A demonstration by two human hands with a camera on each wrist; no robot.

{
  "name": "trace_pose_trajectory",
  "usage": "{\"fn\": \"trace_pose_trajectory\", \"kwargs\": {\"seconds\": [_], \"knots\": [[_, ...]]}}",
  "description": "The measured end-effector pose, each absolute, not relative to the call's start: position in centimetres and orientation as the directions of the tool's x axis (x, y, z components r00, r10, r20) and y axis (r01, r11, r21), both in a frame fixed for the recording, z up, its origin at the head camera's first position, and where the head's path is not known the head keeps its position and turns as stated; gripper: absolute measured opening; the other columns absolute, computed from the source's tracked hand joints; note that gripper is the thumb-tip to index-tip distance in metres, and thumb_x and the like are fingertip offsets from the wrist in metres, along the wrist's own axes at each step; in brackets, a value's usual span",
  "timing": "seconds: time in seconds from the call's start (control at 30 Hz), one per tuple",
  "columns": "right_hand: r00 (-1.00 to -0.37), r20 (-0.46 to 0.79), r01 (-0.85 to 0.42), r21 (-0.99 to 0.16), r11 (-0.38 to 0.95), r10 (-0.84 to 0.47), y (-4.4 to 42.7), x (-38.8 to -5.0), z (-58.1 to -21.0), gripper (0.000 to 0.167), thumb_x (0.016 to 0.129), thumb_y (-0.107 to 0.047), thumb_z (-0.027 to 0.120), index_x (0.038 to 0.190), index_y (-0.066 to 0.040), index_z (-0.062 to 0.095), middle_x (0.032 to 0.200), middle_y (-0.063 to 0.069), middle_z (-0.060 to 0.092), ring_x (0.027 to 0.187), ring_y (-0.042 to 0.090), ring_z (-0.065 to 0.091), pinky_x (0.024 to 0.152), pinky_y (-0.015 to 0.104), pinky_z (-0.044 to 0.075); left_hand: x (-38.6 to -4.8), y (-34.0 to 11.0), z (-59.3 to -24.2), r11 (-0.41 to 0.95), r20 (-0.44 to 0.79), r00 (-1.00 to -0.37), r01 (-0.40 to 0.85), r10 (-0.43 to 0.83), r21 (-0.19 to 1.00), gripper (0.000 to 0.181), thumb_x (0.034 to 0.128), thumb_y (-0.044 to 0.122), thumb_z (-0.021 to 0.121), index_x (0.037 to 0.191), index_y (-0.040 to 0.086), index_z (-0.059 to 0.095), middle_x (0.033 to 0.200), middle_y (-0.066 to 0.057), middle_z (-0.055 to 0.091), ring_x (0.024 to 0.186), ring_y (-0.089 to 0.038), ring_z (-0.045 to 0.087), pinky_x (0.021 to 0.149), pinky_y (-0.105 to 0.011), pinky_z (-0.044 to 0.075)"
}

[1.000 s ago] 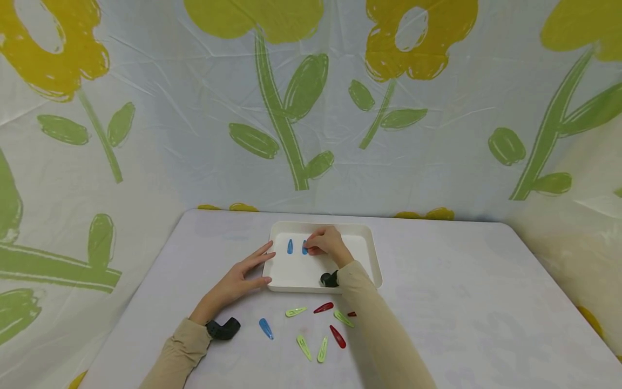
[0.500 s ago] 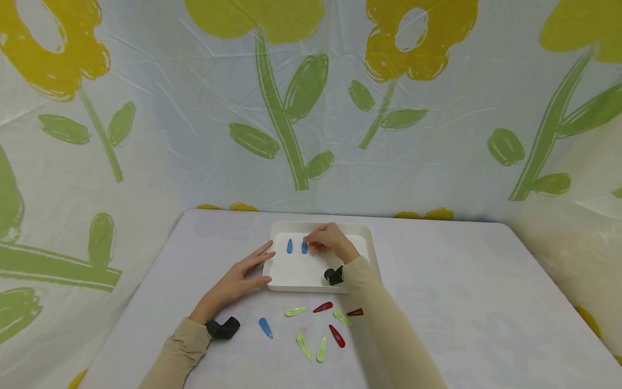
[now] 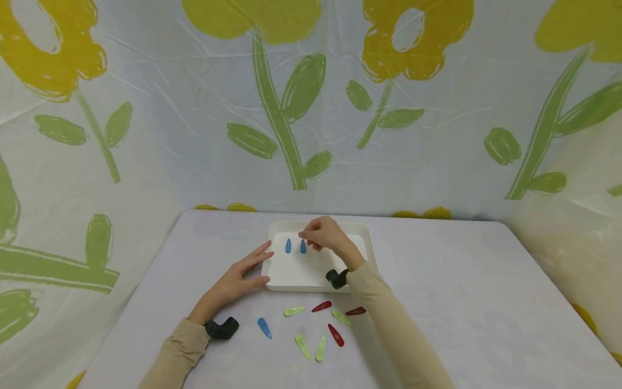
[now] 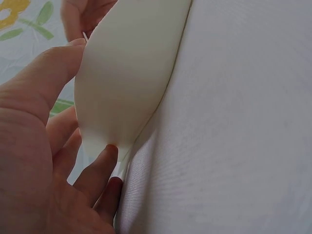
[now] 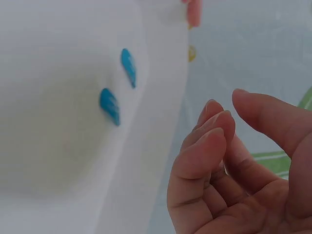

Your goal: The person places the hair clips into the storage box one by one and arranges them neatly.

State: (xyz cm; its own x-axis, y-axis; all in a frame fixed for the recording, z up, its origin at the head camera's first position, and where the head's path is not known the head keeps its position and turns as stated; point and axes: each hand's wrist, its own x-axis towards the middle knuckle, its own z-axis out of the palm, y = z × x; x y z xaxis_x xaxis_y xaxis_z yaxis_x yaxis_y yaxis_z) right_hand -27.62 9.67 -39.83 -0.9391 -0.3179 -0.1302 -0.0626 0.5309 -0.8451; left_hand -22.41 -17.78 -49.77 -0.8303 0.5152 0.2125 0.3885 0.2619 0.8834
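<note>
Two blue snap hair clips (image 3: 289,246) (image 5: 129,67) lie side by side in the white tray (image 3: 296,274), near its far left part. Just above the right-hand clip (image 3: 303,247) (image 5: 109,106) hovers my right hand (image 3: 326,236) (image 5: 239,165); its fingers are loosely bent, with a gap between thumb and fingertips and nothing held. At the tray's left side, my left hand (image 3: 235,281) (image 4: 53,146) touches the rim and outer wall with fairly straight, spread fingers. On the table, a third blue clip (image 3: 264,328) lies near the left wrist.
In front of the tray lie several yellow-green clips (image 3: 293,312) and three red clips (image 3: 335,335), scattered on the white-covered table (image 3: 466,292). One red clip (image 3: 356,311) is close to the right sleeve. A flower-printed cloth (image 3: 204,97) hangs behind the table.
My right hand has let go of the second blue clip and lifted up and away from it. That clip stays in the tray. My left hand has kept its place.
</note>
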Motion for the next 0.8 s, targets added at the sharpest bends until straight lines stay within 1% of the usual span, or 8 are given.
{"fn": "trace_pose_trajectory", "kwargs": {"seconds": [0.1,0.2,0.3,0.37,0.43,0.7,0.8], "knots": [[-0.941,-0.092,-0.100,-0.844,0.527,-0.327,9.6,-27.0,-39.0,0.023,0.094,-0.020,0.069,0.094,0.003,0.070,0.085,0.026,0.067,0.054,0.013,0.055,0.069,0.045,0.057,-22.4,-17.8,-49.7,0.242,0.224,-0.827,0.391,0.516,0.888,0.063,0.0896,0.010,0.074,0.147,0.008,0.048,0.164,-0.002,0.022,0.152,-0.028,0.011,0.114,-0.064,0.011],[-0.940,-0.053,-0.136,-0.847,0.513,-0.337,9.6,-26.1,-38.3,0.020,0.094,-0.020,0.070,0.091,-0.001,0.070,0.078,0.020,0.067,0.054,0.015,0.055,0.069,0.049,0.056,-22.4,-17.7,-49.7,0.237,0.222,-0.826,0.387,0.518,0.891,0.062,0.0901,0.011,0.074,0.147,0.009,0.049,0.164,-0.001,0.022,0.152,-0.028,0.011,0.115,-0.064,0.011],[-0.933,0.006,-0.200,-0.838,0.507,-0.359,9.4,-24.9,-37.4,0.018,0.094,-0.019,0.070,0.091,-0.001,0.071,0.068,0.010,0.065,0.053,0.017,0.055,0.063,0.044,0.056,-22.4,-17.8,-49.7,0.249,0.210,-0.826,0.384,0.523,0.889,0.062,0.0911,0.016,0.074,0.147,0.011,0.049,0.164,0.002,0.022,0.152,-0.026,0.011,0.115,-0.063,0.011],[-0.923,0.050,-0.251,-0.828,0.501,-0.381,9.2,-24.1,-37.0,0.016,0.094,-0.019,0.070,0.090,-0.003,0.071,0.064,0.003,0.063,0.052,0.017,0.055,0.057,0.037,0.053,-22.4,-17.9,-49.8,0.259,0.206,-0.826,0.385,0.524,0.886,0.062,0.0914,0.018,0.074,0.148,0.012,0.049,0.164,0.003,0.022,0.152,-0.026,0.011,0.115,-0.063,0.011],[-0.912,0.082,-0.291,-0.821,0.491,-0.402,9.0,-23.2,-36.5,0.015,0.094,-0.018,0.070,0.088,-0.005,0.071,0.063,0.001,0.062,0.051,0.017,0.054,0.053,0.032,0.050,-22.4,-17.9,-49.8,0.262,0.205,-0.825,0.386,0.526,0.884,0.062,0.0916,0.020,0.073,0.148,0.012,0.048,0.164,0.005,0.022,0.152,-0.025,0.012,0.115,-0.063,0.012],[-0.878,0.141,-0.361,-0.821,0.442,-0.457,7.9,-20.0,-35.9,0.012,0.093,-0.016,0.069,0.083,-0.011,0.071,0.063,-0.002,0.059,0.051,0.012,0.052,0.049,0.026,0.045,-22.4,-18.0,-49.6,0.253,0.210,-0.819,0.392,0.533,0.885,0.062,0.0917,0.023,0.074,0.148,0.014,0.048,0.164,0.006,0.022,0.151,-0.020,0.013,0.115,-0.060,0.014],[-0.865,0.156,-0.389,-0.809,0.441,-0.477,7.4,-18.9,-35.9,0.013,0.093,-0.017,0.069,0.083,-0.009,0.070,0.063,-0.003,0.058,0.052,0.011,0.051,0.049,0.025,0.042,-22.4,-17.9,-49.7,0.251,0.217,-0.817,0.398,0.534,0.882,0.062,0.0918,0.022,0.073,0.148,0.013,0.049,0.164,0.005,0.022,0.151,-0.020,0.013,0.115,-0.060,0.014]]}}
